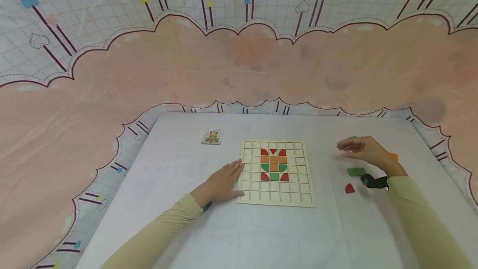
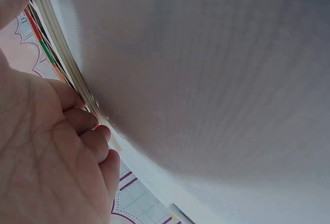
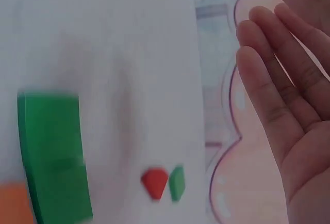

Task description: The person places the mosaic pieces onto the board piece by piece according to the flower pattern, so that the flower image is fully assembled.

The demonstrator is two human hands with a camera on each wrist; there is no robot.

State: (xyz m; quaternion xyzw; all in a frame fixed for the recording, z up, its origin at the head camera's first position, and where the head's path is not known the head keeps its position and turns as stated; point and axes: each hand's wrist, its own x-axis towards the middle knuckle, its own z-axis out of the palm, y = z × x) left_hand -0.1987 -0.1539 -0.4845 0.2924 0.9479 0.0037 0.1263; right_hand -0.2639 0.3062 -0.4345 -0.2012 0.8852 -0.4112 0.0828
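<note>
A peach and white cloth [image 1: 231,63] printed with candle shapes spreads behind and around the white surface [image 1: 168,240]. On this, near the middle, lies the pale grid board [image 1: 276,198], with red, orange and green pieces [image 1: 274,160] set in its central cells as a symmetrical figure. The left hand [image 1: 221,181] rests against the board's left edge, its fingers extended and touching it rather than clenched. The right hand [image 1: 367,152] hovers to the board's right, its fingers released and loosely spread, with nothing in them. Beyond the left hand lies a small card [image 1: 212,136] showing a similar figure on a grid. Near the right hand lie a green block [image 1: 356,172], a partly hidden orange piece [image 1: 393,157] and, nearer the viewer, a red piece [image 1: 349,188] with a curved edge.
</note>
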